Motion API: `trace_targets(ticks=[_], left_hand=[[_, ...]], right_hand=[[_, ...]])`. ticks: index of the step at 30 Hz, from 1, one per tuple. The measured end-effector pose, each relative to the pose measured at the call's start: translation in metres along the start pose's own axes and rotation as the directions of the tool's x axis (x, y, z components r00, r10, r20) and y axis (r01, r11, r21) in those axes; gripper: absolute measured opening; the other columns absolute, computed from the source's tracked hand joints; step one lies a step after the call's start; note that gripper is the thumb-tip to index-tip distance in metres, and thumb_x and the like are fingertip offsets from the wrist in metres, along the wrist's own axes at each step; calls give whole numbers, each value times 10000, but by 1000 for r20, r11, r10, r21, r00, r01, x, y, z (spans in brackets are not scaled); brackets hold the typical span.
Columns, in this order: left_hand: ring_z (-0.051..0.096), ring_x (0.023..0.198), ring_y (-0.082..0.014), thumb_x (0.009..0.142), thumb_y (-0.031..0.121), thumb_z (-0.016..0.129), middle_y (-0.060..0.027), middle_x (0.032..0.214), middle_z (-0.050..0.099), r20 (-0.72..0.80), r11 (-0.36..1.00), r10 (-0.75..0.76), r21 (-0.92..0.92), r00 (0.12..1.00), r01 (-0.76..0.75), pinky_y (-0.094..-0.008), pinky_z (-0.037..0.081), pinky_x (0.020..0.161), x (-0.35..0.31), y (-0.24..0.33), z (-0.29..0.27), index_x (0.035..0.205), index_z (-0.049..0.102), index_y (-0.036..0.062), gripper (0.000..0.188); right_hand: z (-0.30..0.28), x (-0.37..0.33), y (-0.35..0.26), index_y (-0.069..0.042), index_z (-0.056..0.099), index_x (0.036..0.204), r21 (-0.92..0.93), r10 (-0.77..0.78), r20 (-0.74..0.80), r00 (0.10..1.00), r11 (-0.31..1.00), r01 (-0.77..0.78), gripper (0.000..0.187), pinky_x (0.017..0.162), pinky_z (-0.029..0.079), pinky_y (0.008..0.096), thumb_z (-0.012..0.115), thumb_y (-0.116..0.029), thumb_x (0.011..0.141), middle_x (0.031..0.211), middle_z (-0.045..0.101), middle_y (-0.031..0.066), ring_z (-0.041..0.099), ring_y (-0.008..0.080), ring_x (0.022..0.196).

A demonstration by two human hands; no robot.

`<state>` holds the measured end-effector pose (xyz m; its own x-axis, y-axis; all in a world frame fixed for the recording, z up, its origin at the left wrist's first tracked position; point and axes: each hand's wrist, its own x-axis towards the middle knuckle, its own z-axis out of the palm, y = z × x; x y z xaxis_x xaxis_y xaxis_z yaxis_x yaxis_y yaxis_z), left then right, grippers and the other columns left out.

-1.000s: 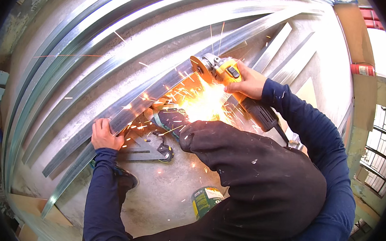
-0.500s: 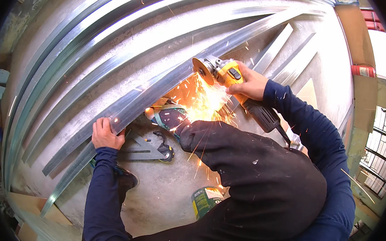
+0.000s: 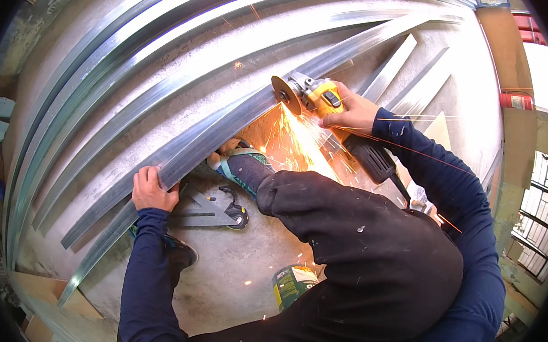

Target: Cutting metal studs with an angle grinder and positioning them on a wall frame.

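My right hand point(image 3: 352, 110) is closed around the body of a yellow and black angle grinder point(image 3: 370, 157). Its thin brown disc point(image 3: 286, 95) meets the near edge of a long grey metal profile point(image 3: 229, 128) that runs diagonally from lower left to upper right. Orange sparks point(image 3: 301, 141) stream down from the contact toward my bent leg. My left hand point(image 3: 154, 190) grips the same profile farther down to the left, fingers over its top and thumb at its near side. My foot, in a strapped sandal point(image 3: 240, 159), is beside the profile, under the sparks.
Several long shiny metal profiles point(image 3: 119, 106) lie across the floor beyond, with shorter pieces point(image 3: 389, 68) at the upper right. A grey triangular square point(image 3: 204, 219) and a round black and yellow tool point(image 3: 239, 217) lie near my left hand. A green can point(image 3: 292, 285) stands by my leg.
The grinder has shifted slightly left and its disc is turned a little. The bright spark cloud has thinned into a narrower stream. My left hand stays almost where it was.
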<state>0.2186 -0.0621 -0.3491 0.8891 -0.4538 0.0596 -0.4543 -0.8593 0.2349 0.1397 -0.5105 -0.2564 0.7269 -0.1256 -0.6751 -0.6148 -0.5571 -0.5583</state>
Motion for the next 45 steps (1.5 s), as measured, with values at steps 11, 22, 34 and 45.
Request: trace_targets(ticks=[11,22,34,45], left_hand=[[541,900,-323,573,233,787,-91,974,551,25,1000,-9,-11,1000,9,-423,477,731,0,-2,-3,938,559,66,462],[544,889,-325,566,232,785,-95,970,551,25,1000,-12,-18,1000,13,-424,479,722,-1,-2,-1,930,566,64,457],[543,879,-324,563,228,786,-92,966,547,19,1000,-7,-6,1000,7,-424,477,708,0,-3,-2,926,552,66,461],[543,890,-323,558,223,789,-91,962,548,19,1000,-4,-18,1000,4,-426,478,717,1,-1,-2,936,556,70,470]], right_hand=[[-3,-1,-16,-61,304,1377,-33,23,-10,1000,999,-24,798,920,414,290,736,-305,753,1118,575,140,550,206,1033],[-1,6,-10,-17,325,1344,23,-27,-10,1000,999,27,863,889,440,312,753,-371,684,1067,595,192,593,270,978],[-5,5,-20,-49,304,1369,-59,-21,-23,1000,998,20,792,917,411,292,745,-292,758,1111,574,155,547,217,1033],[-5,3,-18,-46,328,1356,-26,32,12,999,999,-31,783,896,425,291,753,-265,736,1094,579,132,562,199,994]])
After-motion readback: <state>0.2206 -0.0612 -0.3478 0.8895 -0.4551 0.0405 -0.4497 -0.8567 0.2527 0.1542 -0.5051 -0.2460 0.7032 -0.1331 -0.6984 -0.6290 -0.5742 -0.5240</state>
